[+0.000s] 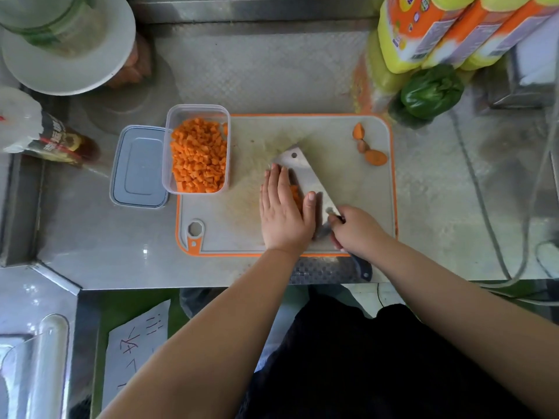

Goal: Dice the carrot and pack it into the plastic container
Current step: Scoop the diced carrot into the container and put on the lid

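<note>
A clear plastic container [174, 116] heaped with diced carrot [198, 155] stands on the left end of the cutting board [332, 137]. My right hand [357, 229] grips the handle of a cleaver [305, 173], whose wide blade lies tilted over the board's middle. My left hand [282, 213] is flat with fingers together, pressed against a small pile of carrot dice [296, 196] beside the blade. Carrot end scraps [367, 146] lie at the board's far right corner.
The container's lid [139, 167] lies left of the container on the steel counter. A dark bottle [57, 140] lies further left. A green pepper [431, 92] and orange-yellow packs [447, 28] stand at the back right. A cable [484, 207] runs along the right.
</note>
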Tool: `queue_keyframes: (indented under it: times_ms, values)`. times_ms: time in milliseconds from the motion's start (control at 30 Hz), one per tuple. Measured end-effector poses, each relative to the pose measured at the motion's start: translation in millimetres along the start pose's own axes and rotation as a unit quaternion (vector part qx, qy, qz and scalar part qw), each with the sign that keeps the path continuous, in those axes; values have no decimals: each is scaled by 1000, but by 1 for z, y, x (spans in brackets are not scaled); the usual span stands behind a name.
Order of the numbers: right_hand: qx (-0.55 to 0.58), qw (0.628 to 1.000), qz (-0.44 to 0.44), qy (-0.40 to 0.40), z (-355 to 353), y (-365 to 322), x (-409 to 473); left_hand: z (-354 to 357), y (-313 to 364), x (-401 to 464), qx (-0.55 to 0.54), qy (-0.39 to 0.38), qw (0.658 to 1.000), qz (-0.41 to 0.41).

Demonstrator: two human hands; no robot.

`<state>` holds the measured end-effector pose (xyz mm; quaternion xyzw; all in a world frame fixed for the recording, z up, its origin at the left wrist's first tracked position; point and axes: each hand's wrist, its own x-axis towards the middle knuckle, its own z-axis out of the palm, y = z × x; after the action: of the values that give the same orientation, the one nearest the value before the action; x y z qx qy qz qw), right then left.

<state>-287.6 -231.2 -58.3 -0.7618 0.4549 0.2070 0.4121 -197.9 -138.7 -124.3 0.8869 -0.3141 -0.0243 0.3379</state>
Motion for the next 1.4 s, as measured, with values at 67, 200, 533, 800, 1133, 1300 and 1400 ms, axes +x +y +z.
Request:
queue_keyframes:
  times_ms: [67, 200, 533, 800, 1133, 1300, 1400]
  values:
    - [5, 1000, -4, -25, 6, -10, -4, 1, 2, 1, -7, 0, 1000, 1]
    - [118, 989, 6, -88, 11, -23, -14, 5, 7, 9, -40, 1, 999, -13]
    - [240, 968, -60, -51, -10, -56, -21, -33, 25, 60, -88, 31, 996, 14]
    - [260, 955, -108, -97, -1, -135, -20, -93, -19, 104, -95, 121, 988, -7]
    - [260, 960, -81, -64, 0, -153, -18, -114, -72, 137, 4, 55, 998, -34]
    - [253, 964, -71, -36, -13, -134, -21, -120, -73, 124, 105, 37, 994, -17]
    - [265, 961, -74, -35, -17, -135, -23, -125, -63, 106, 158, 36, 983, 92]
